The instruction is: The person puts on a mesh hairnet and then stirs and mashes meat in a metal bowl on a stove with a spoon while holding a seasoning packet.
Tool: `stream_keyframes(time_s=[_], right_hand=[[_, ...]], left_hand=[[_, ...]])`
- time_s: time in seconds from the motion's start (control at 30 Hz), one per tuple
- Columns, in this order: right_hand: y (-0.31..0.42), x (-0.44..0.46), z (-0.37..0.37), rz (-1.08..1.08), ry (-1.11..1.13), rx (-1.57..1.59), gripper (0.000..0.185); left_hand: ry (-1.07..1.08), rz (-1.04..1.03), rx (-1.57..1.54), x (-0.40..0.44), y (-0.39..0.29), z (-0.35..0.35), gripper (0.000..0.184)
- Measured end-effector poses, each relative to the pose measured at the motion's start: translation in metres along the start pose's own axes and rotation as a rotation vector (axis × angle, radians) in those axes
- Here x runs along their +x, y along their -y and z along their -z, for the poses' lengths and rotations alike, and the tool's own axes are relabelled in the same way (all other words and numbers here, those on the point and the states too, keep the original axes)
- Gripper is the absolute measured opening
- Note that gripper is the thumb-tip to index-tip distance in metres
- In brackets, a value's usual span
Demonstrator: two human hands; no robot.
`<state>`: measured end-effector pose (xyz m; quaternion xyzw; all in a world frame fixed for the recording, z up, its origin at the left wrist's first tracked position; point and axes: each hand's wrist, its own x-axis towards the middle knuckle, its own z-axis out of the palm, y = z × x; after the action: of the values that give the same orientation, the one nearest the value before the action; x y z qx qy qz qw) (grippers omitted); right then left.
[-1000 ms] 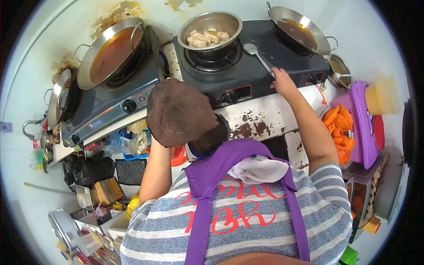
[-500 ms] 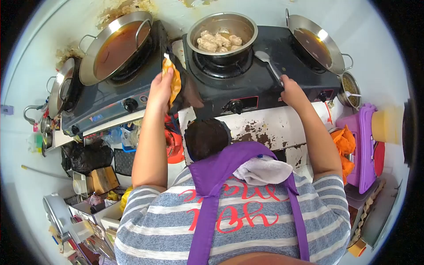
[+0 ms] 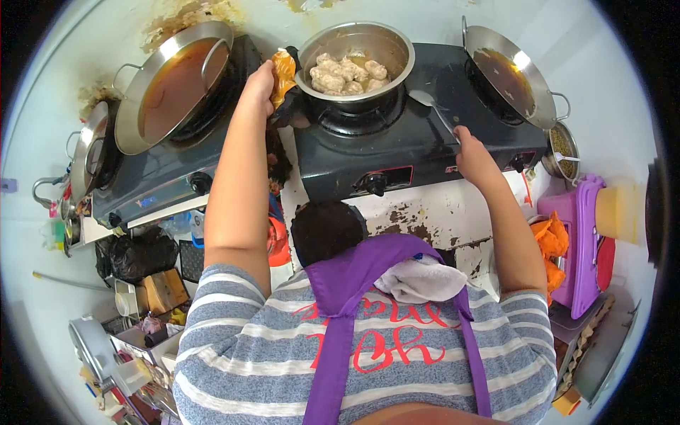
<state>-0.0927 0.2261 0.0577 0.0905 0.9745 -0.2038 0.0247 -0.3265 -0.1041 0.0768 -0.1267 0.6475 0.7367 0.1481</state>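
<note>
My left hand (image 3: 261,86) is closed on a folded orange-patterned cloth (image 3: 283,74) with a dark underside. The cloth lies against or just beside the left rim of a steel bowl (image 3: 401,62); I cannot tell whether it grips the rim. Pale chunks of meat (image 3: 347,74) sit in a little liquid inside the bowl, which rests on a burner of the black gas stove (image 3: 333,159). In my right hand (image 3: 473,154) is the handle of a metal spoon (image 3: 440,117). Its head points toward the bowl and lies low over the stove top, right of the bowl.
A large wok (image 3: 131,127) of reddish-brown liquid stands on the left stove, and a smaller pan (image 3: 78,163) beyond it. Another wok (image 3: 545,113) with dark oil is at right. Beside it stand a small seasoning bowl (image 3: 567,131) and a purple plastic container (image 3: 581,248).
My left hand has moved the cloth up to the bowl's left rim. My right hand, still on the spoon, has shifted slightly down and right.
</note>
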Motion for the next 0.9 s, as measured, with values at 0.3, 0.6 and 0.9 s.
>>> stream_keyframes(time_s=[0.3, 0.6, 0.9], right_hand=[[-0.013, 0.008, -0.004, -0.269, -0.131, 0.216, 0.027], [-0.008, 0.002, 0.023, -0.149, -0.323, 0.342, 0.017], [0.096, 0.051, 0.081, 0.336, -0.411, -0.167, 0.02]], left_hand=[[0.008, 0.097, 0.394, -0.024, -0.025, -0.02, 0.036], [-0.015, 0.039, 0.166, -0.006, -0.007, -0.021, 0.036], [0.002, -0.067, 0.066, 0.006, -0.006, -0.021, 0.031]])
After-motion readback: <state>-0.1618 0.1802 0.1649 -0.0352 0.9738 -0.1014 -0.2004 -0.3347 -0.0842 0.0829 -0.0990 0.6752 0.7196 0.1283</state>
